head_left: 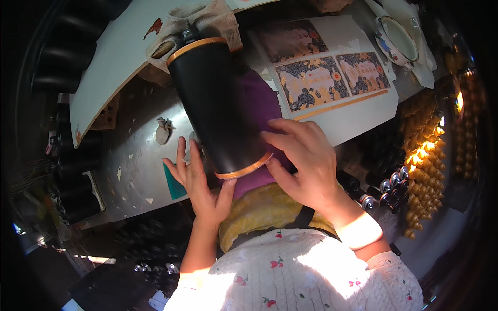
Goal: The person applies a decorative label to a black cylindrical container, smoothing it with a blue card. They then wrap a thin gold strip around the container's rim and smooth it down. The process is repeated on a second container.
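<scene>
A black cylinder (212, 98) slants across the middle, with a gold band (244, 168) round its near end and another gold band (197, 47) round its far end. My left hand (202, 189) is at the near end's left, fingers spread; its thumb tip meets the near band's lower edge. On the right, my right hand (306, 163) curves around the near corner. Its thumb is at the right end of the near band, its bent fingers apart against the cylinder's side. The far side of the cylinder is hidden.
Printed labels (311, 83) and a gold strip (340, 105) lie on a white sheet to the right. Beyond stands an enamel bowl (397, 40). A cloth (207, 20) lies behind the cylinder. A small knotted pouch (164, 130) rests on the metal table (135, 181). Golden pieces (423, 171) hang far right.
</scene>
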A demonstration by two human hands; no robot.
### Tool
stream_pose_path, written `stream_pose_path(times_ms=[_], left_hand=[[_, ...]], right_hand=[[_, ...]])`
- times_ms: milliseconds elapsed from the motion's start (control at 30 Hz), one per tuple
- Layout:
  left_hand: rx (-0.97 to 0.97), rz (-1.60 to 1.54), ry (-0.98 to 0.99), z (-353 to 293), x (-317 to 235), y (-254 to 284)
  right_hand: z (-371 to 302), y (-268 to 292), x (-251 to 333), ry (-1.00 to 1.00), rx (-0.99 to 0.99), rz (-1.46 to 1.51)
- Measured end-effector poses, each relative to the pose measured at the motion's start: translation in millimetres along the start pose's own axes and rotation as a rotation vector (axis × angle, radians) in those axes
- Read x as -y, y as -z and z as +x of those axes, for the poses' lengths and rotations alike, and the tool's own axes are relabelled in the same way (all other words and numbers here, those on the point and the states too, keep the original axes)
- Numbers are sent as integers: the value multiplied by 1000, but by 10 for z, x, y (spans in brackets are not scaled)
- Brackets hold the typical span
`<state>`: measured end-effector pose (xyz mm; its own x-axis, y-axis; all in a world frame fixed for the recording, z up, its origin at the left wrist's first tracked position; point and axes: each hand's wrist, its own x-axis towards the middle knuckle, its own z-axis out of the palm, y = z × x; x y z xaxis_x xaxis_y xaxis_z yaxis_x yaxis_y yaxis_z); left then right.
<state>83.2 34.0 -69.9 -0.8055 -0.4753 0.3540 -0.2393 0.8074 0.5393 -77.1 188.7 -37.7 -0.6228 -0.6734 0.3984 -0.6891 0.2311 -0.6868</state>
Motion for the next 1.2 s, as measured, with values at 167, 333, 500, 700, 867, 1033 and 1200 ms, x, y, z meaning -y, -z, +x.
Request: stream_pose_path(times_ms=[167,333,500,700,867,1033,1200], left_hand=[[37,-51,60,-331,-144,-48],[55,-123,50,-468,-169,-131],[56,-134,45,-487,-179,-124],[115,-97,36,-513,-196,-96],[136,-71,34,-517,-215,-91],[136,-35,-2,-498,-218,-76],[56,10,-73,-462,-262,-97]], right_hand=[[-22,8,-64,12,4,53],[-59,44,-13,-149,54,428],[-67,86,106,-368,58,765],[-104,28,93,-558,57,890],[-121,16,85,-581,18,907],[-118,45,64,-579,59,917],[-92,65,31,-589,84,948]])
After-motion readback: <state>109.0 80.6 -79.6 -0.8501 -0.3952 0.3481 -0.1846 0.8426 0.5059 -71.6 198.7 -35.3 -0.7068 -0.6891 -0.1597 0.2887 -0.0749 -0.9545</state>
